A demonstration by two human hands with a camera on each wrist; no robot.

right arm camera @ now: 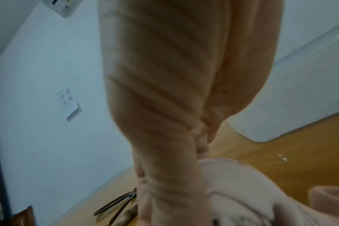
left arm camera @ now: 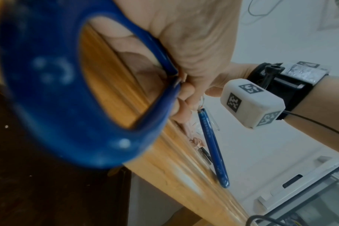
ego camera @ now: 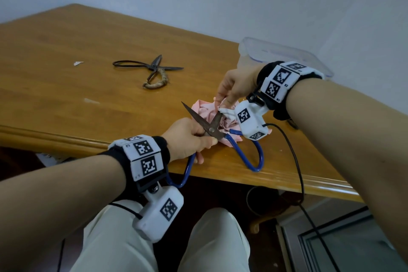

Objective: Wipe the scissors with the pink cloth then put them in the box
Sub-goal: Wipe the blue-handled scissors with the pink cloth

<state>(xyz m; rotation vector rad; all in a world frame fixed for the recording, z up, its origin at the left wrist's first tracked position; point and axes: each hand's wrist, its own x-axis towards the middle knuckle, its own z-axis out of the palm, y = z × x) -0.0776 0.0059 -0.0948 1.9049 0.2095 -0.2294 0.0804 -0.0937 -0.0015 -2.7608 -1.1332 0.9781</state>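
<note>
Blue-handled scissors [ego camera: 212, 129] lie spread open over the table's front edge, their blades dark and rusty. My left hand [ego camera: 204, 139] grips them at the pivot; one blue handle loop [left arm camera: 48, 107] hangs below this hand, off the table. The crumpled pink cloth [ego camera: 204, 107] lies on the table under the blades. Above it, my right hand [ego camera: 225, 100] pinches a fold of the cloth [right arm camera: 242, 191] around the tip of the right blade. The left blade points up and left, bare. A clear plastic box [ego camera: 287, 55] stands behind the right wrist.
A second pair of old dark iron scissors [ego camera: 152, 68] lies open farther back on the wooden table [ego camera: 88, 40]. A white scrap [ego camera: 78, 63] lies to their left. A black cable [ego camera: 293, 157] runs from the right wrist over the table edge.
</note>
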